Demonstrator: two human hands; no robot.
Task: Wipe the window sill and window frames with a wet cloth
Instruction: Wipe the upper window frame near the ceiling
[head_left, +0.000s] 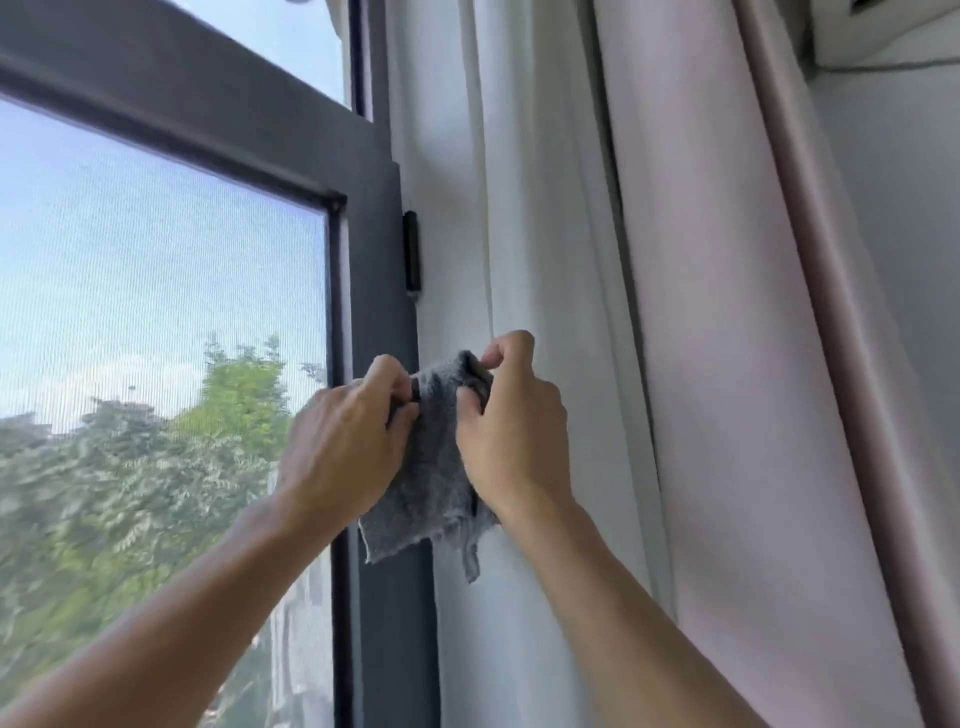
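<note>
Both hands raised in front of the window frame (371, 249), a grey cloth (434, 467) held between them. Left hand (343, 441) pinches the cloth's upper left edge, fingers (395, 382) curled tight over it. Right hand (511, 431) pinches the upper right corner, its fingers curled and the corner bunched under them. The cloth hangs slack from these two grips; its lower edge is ragged, with one tail drooping at 6 o'clock.

Cloth position: in front of the dark grey vertical frame member and the white wall strip (452, 291) just to its right. Cannot tell whether the cloth touches the frame or hangs just off it.

No containers in view.

Edges: the frame's upright runs from 12 to 6 o'clock through the middle of the view; a horizontal member meets it at the upper left. A small black hinge (411, 254) sits on the frame's right edge, at 12 o'clock from the hands and apart from them. Left of the upright, a mesh screen (156, 291) with sky and blurred trees behind.

At 3 o'clock of the hands, a white curtain (545, 208) hangs in folds, just beside the right hand; a pale pink curtain (727, 364) farther right. Bare frame shows above and below the cloth.
</note>
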